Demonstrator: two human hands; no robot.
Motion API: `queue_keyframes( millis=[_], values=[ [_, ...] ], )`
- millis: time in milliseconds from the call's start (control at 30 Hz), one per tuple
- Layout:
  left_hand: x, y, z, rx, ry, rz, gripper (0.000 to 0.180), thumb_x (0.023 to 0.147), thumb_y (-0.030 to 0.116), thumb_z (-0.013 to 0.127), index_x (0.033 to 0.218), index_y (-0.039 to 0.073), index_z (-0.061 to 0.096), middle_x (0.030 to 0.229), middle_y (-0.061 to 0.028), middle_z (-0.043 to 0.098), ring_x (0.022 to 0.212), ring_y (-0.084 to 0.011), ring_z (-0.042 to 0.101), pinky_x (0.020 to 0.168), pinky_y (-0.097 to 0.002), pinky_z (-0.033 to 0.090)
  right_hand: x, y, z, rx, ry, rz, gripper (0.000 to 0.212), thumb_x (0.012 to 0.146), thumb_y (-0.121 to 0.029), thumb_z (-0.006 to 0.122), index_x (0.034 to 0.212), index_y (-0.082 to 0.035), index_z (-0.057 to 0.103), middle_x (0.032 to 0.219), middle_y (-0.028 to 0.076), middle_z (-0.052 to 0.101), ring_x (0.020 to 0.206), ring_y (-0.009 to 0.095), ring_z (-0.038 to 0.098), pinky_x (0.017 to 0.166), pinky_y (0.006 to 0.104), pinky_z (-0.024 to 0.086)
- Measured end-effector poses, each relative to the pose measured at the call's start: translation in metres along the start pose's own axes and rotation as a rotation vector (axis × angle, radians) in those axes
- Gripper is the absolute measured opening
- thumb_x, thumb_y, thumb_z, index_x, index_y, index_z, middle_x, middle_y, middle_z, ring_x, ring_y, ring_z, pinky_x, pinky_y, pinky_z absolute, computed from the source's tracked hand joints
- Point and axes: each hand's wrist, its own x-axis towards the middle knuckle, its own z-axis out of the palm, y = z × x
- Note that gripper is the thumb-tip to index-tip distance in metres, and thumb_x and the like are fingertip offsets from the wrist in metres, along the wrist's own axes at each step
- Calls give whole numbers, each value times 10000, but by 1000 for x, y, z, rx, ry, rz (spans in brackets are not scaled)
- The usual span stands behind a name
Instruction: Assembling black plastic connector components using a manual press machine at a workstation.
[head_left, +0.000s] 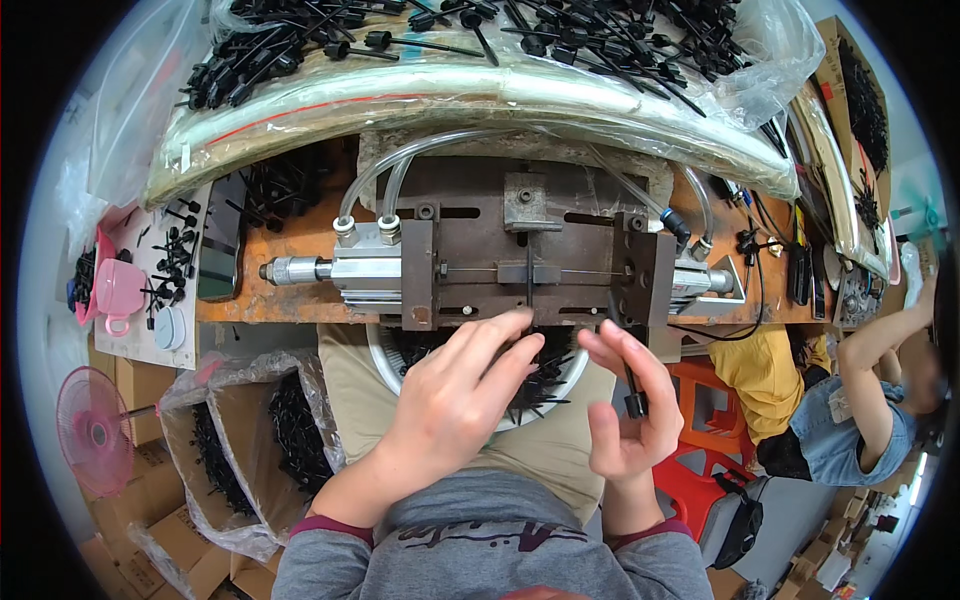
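Black rod (636,405) sits held among the right hand's (652,437) bent fingers, thumb apart. Just beyond the left hand's (452,400) fingertips, a second rod (530,274) stands in the jig (470,220); whether they pinch it, I cannot tell. Between the hands: a bowl (577,372).

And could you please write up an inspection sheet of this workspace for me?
Surface: wooden bench, bearing the jig.
Job's things: dark rod at the jig's middle; black part in the right hand; white bowl of black pieces.
Clutter: black heap on the plastic-wrapped ledge; pink mug at left.
Hands: left hand near the rod, grip unclear; right hand holding the black part.
Cables: clear tubes at both cylinders; black cable at right.
Surroundings: pink fan, cartons at left; red stool, another person at right.
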Motion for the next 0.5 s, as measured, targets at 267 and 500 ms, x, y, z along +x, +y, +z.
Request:
queue_keyframes(
  millis=[267,500],
  values=[
    [7,-3,10,161,-69,-11,244,757,64,745,987,0,692,1287,-133,633,832,-245,692,757,-341,556,-8,-7,-5,110,55,98,831,986,-572,365,1513,46,186,1424,291,433,1292,407,499,1068,479,400],
    [7,-6,11,137,-41,-18,232,761,62,750,981,4,701,1261,-120,652,738,-221,699,651,-301,553,-1,-2,-9,148,36,-50,544,809,16,702,1264,62,407,1311,365,499,1177,456,582,997,491,494]
  ],
)
